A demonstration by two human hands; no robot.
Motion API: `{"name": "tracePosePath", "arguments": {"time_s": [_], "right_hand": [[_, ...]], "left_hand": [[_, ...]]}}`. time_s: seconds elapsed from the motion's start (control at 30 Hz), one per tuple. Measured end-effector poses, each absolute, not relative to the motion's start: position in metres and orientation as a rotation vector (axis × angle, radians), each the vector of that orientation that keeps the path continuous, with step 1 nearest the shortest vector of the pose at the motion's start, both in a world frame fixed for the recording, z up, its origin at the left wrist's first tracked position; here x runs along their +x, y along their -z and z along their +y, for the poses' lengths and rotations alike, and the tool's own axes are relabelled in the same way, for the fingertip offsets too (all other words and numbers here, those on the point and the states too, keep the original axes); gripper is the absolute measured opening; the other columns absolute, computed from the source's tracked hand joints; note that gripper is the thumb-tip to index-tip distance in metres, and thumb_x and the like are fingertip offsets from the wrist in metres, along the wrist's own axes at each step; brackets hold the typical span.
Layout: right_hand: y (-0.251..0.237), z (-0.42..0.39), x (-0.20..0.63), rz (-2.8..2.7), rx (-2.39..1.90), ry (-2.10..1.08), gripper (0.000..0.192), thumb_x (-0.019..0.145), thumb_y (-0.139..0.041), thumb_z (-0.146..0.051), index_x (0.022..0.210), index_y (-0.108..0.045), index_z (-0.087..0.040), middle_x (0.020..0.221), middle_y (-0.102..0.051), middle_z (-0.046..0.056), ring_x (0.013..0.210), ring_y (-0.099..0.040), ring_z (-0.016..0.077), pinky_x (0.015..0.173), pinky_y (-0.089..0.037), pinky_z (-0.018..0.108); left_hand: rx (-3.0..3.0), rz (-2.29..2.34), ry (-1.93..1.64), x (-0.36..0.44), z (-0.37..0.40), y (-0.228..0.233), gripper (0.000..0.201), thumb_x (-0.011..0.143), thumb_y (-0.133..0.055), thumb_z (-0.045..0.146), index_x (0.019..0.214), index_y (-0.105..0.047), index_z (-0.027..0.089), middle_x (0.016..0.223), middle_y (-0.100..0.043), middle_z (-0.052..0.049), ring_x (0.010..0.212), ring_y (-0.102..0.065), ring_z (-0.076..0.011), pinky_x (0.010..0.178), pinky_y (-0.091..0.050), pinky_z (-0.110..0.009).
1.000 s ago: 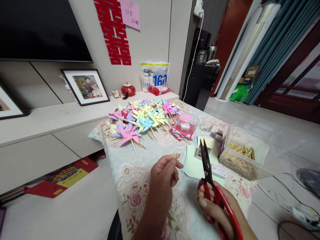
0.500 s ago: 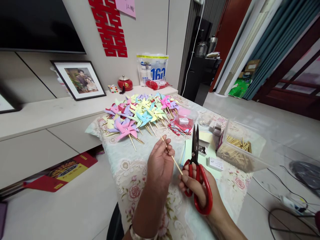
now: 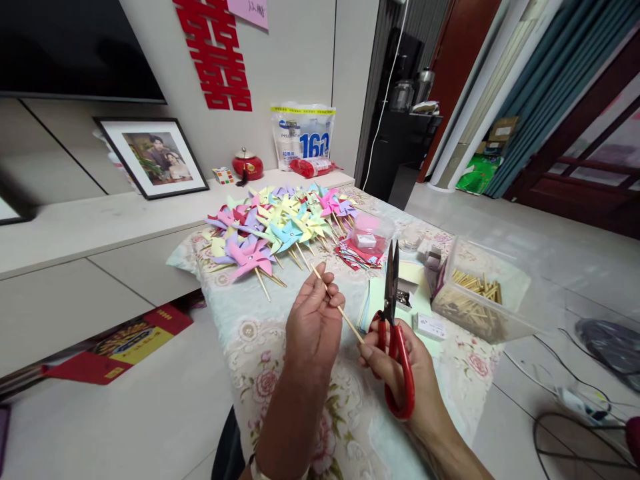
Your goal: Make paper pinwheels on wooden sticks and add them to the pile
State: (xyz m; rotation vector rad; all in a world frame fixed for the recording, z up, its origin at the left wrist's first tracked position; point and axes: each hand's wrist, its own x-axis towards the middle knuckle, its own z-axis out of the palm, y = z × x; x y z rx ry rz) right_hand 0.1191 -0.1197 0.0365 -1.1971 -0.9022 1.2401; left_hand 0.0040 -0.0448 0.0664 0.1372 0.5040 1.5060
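Observation:
A thin wooden stick slants between my two hands over the flowered tablecloth. My left hand, palm up, pinches its upper end between thumb and fingers. With thumb and fingertip my right hand grips the lower end. The same right hand holds red-handled scissors through the loops, dark blades pointing up and nearly closed. Beyond the left hand lies a heap of paper pinwheels in pink, yellow, blue and purple, on sticks like this one.
At the right, a clear plastic box contains many short sticks. Paper sheets, a small white box and an open box of metal pieces lie beside the scissors. A pink-lidded tub stands behind, near red paper pieces.
Both hands have shifted slightly left, carrying the stick and scissors along. The grip on each looks the same, and the view has turned a little.

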Motion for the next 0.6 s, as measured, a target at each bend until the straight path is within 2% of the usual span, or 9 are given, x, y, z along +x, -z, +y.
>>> {"name": "tracePosePath", "arguments": {"time_s": [0.13,0.2,0.27,0.33,0.43,0.47,0.53,0.6], "right_hand": [[-0.036,-0.12,0.121,-0.918,-1.214,-1.215,0.037,0.072,-0.081,-0.037,0.093,-0.056,-0.02,0.074,-0.065,-0.002,0.061,-0.053,0.0103,0.056,-0.042,0.021],[-0.035,-0.12,0.123,-0.922,-1.213,-1.205,0.036,0.073,-0.08,-0.037,0.093,-0.056,-0.02,0.074,-0.064,-0.003,0.061,-0.053,0.0102,0.056,-0.041,0.021],[-0.035,-0.119,0.125,-0.931,-1.204,-1.205,0.036,0.073,-0.08,-0.037,0.093,-0.055,-0.02,0.073,-0.063,-0.003,0.061,-0.054,0.0104,0.057,-0.042,0.021],[-0.038,-0.118,0.128,-0.942,-1.209,-1.213,0.035,0.072,-0.08,-0.036,0.092,-0.056,-0.02,0.073,-0.063,-0.003,0.06,-0.054,0.0103,0.056,-0.042,0.021],[-0.043,-0.116,0.131,-0.964,-1.237,-1.233,0.034,0.07,-0.08,-0.033,0.089,-0.056,-0.019,0.07,-0.063,-0.004,0.058,-0.053,0.0101,0.055,-0.042,0.021],[-0.045,-0.115,0.131,-0.971,-1.241,-1.242,0.034,0.069,-0.08,-0.032,0.088,-0.056,-0.019,0.069,-0.063,-0.004,0.058,-0.053,0.01,0.055,-0.042,0.021],[-0.048,-0.113,0.132,-0.978,-1.239,-1.245,0.033,0.067,-0.081,-0.029,0.086,-0.056,-0.018,0.069,-0.063,-0.004,0.057,-0.053,0.0096,0.055,-0.042,0.021],[-0.048,-0.112,0.133,-0.969,-1.238,-1.221,0.033,0.067,-0.081,-0.027,0.087,-0.056,-0.018,0.069,-0.063,-0.004,0.056,-0.053,0.0092,0.054,-0.041,0.021]], "left_hand": [[0.166,0.516,-1.533,0.004,-0.046,-0.069,0.024,0.083,-0.056,-0.001,0.1,-0.068,0.011,0.081,-0.06,-0.002,0.063,-0.052,-0.0049,0.054,-0.043,-0.013],[0.223,0.581,-1.531,0.005,-0.048,-0.068,0.024,0.082,-0.061,0.003,0.103,-0.068,0.011,0.086,-0.062,-0.004,0.07,-0.057,-0.0076,0.062,-0.048,-0.017],[0.328,0.755,-1.551,0.004,-0.052,-0.066,0.028,0.082,-0.065,0.012,0.11,-0.066,0.014,0.104,-0.065,-0.009,0.087,-0.064,-0.0145,0.077,-0.052,-0.026],[0.544,1.046,-1.666,0.001,-0.058,-0.063,0.038,0.083,-0.067,0.017,0.121,-0.063,0.02,0.129,-0.058,-0.012,0.112,-0.061,-0.0228,0.094,-0.049,-0.036],[1.266,1.385,-1.825,-0.007,-0.067,-0.056,0.049,0.082,-0.063,0.011,0.128,-0.063,0.028,0.149,-0.045,-0.009,0.139,-0.041,-0.0289,0.115,-0.028,-0.046],[1.572,1.372,-1.741,-0.01,-0.07,-0.054,0.045,0.083,-0.061,0.008,0.121,-0.068,0.029,0.143,-0.053,-0.009,0.141,-0.039,-0.0306,0.118,-0.018,-0.049],[2.025,1.254,-1.495,-0.017,-0.076,-0.05,0.039,0.082,-0.058,0.005,0.104,-0.075,0.032,0.113,-0.072,-0.006,0.135,-0.047,-0.033,0.119,-0.004,-0.056],[2.201,1.201,-1.307,-0.021,-0.08,-0.048,0.036,0.083,-0.056,0.005,0.096,-0.077,0.031,0.088,-0.075,-0.005,0.114,-0.064,-0.0317,0.118,-0.005,-0.059]]}}
